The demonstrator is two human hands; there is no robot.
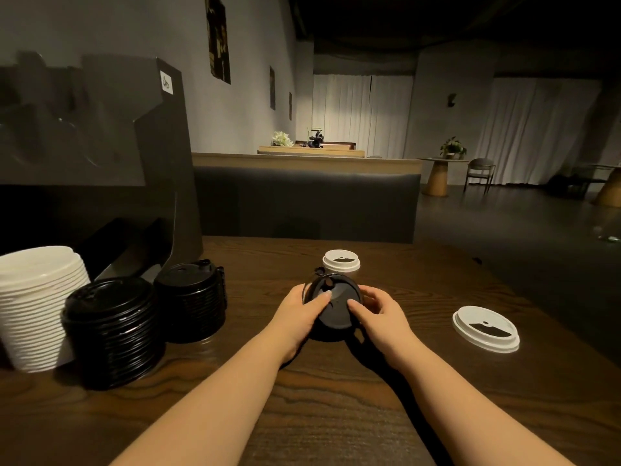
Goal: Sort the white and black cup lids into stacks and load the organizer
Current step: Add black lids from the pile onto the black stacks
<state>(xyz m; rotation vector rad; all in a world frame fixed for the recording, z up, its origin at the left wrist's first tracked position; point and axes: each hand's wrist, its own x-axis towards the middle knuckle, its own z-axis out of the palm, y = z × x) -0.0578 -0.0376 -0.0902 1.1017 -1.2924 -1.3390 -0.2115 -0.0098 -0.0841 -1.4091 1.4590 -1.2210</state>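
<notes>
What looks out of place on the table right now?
Two white lids sit loose, apart from the white stack: one at right, one beyond the hands. Nothing spilled or visibly damaged. Both hands hold black lids.

Lids, stacks and hands on the wooden table, counted

Three lid stacks stand at the left: one white stack (pixel 37 307) and two black ones, the nearer black stack (pixel 112 331) and the farther black stack (pixel 191 301); lids per stack cannot be counted. Loose lids number three: one black lid (pixel 336 306) between two hands, the left hand (pixel 297 317) and the right hand (pixel 383 319), one small white lid (pixel 341 260) just behind it, and one white lid (pixel 485 328) lying apart at the right. One dark organizer (pixel 100 129) stands behind the stacks.
</notes>
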